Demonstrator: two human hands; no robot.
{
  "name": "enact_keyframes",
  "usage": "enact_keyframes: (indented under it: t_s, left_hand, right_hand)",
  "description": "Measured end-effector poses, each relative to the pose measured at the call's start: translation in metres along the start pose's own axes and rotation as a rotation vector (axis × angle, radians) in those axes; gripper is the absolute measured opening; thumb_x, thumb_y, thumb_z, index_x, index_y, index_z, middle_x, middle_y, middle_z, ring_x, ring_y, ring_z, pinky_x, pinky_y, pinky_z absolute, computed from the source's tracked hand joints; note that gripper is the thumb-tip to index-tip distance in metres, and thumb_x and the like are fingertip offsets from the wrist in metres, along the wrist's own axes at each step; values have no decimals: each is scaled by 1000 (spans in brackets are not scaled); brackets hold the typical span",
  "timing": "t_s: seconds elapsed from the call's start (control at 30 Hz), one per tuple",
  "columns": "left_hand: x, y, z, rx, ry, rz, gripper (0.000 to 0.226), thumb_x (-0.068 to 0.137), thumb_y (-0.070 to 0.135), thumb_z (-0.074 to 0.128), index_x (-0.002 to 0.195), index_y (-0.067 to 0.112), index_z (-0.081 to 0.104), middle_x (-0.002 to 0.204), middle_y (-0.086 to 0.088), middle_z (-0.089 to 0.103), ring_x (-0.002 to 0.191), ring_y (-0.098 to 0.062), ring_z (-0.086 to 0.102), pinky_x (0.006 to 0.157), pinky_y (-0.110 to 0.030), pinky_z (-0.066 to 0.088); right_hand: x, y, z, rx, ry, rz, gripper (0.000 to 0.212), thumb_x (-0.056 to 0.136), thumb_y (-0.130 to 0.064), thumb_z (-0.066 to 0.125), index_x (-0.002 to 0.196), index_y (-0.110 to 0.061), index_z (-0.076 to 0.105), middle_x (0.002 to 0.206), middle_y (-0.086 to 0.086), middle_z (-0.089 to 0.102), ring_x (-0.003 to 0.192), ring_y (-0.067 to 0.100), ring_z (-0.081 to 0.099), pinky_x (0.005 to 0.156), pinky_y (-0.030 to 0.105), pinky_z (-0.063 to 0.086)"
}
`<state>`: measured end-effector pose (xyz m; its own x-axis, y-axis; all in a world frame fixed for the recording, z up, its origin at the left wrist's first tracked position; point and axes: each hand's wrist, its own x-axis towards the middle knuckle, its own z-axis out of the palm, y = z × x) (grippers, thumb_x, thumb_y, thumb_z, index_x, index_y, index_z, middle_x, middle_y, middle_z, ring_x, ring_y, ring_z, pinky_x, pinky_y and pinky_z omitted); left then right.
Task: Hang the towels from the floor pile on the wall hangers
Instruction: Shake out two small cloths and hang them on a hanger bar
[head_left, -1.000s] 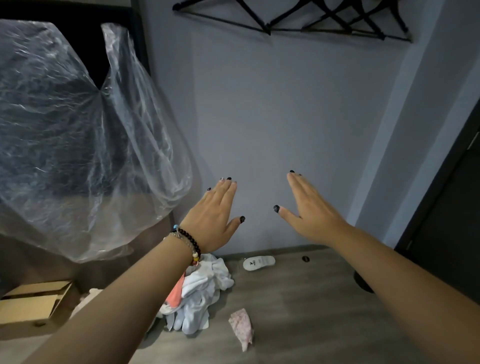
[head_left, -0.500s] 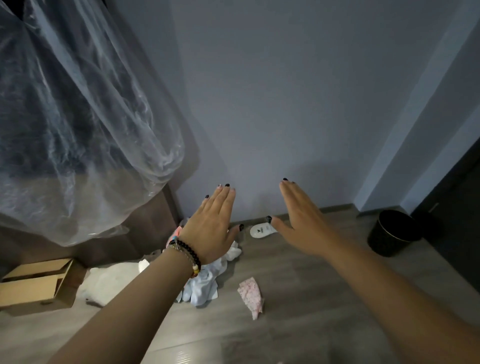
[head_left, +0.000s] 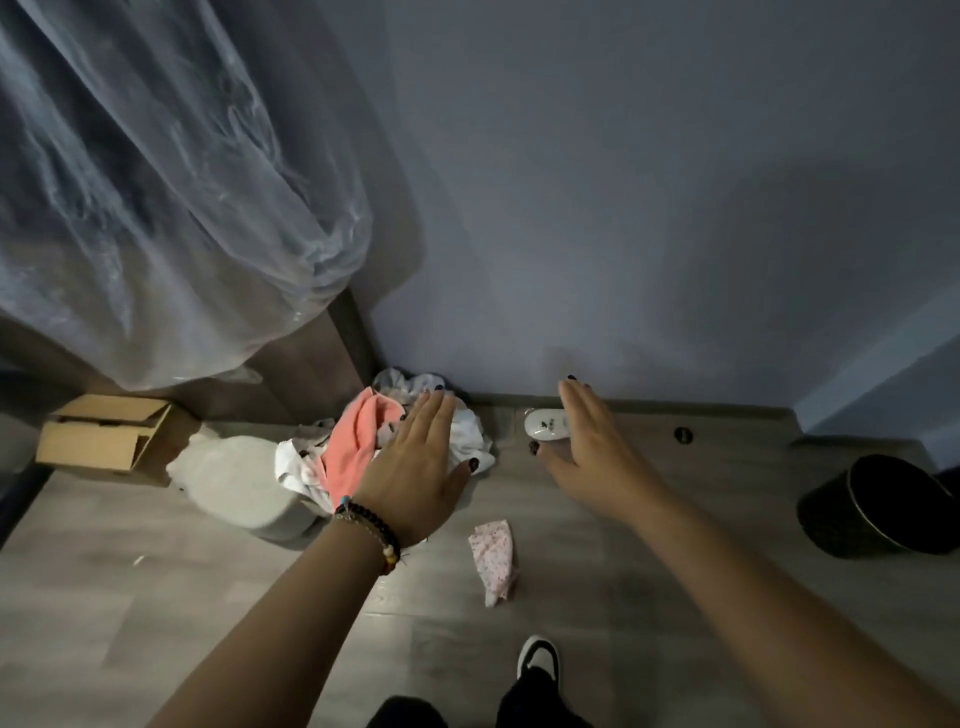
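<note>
Against the far wall (head_left: 623, 182), at the floor corner, items listed largest first.

1. Clear plastic sheet (head_left: 156, 182), hanging at far left over dark furniture; it ends above the pile and does not cover it.
2. Grey wood floor (head_left: 156, 597), carrying everything below.
3. Towel pile (head_left: 348, 452), the task's thing: crumpled white and coral-pink cloths heaped at the corner, left of centre. Judged soft, light and limp; layers look tangled, so taking one loose top edge or corner should free a single towel.
4. White bag-like bundle (head_left: 239, 483), touching the pile's left side.
5. Black bin (head_left: 878, 504), tipped, far right, well apart.
6. Cardboard box (head_left: 104, 436), left, open.
7. Left hand (head_left: 415, 467), fingers straight and together, holding nothing, over the pile's right part; contact cannot be told. Beaded bracelets at the wrist.
8. Right hand (head_left: 587, 447), fingers straight, empty, above the floor right of the pile.
9. Pink patterned cloth (head_left: 493, 561), alone, nearer.
10. White plug-like object (head_left: 543, 423), at the skirting.
11. Shoe toe (head_left: 540, 657), near edge.

Hangers: not in view.
</note>
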<state>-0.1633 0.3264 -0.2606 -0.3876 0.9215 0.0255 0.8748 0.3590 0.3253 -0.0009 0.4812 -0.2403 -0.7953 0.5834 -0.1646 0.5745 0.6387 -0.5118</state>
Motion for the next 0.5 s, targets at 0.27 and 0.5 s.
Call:
enact_keyframes:
  t_s: [0.27, 0.5]
  left_hand:
    - [22, -27, 72, -161, -68, -176, 76, 97, 40, 49, 154, 10, 9, 162, -5, 8, 149, -16, 4, 118, -24, 7]
    - [38, -80, 203, -270, -151, -283, 74, 98, 39, 47, 154, 11, 8, 162, -4, 6, 149, -14, 1, 121, -29, 12]
  right_hand:
    - [53, 40, 66, 173, -130, 148, 79, 97, -35, 50, 154, -17, -1, 162, -1, -3, 148, 14, -2, 117, 30, 10]
    - [90, 101, 192, 357, -128, 382, 75, 96, -32, 52, 153, -20, 5, 161, -3, 5, 147, 14, 12, 111, 26, 18]
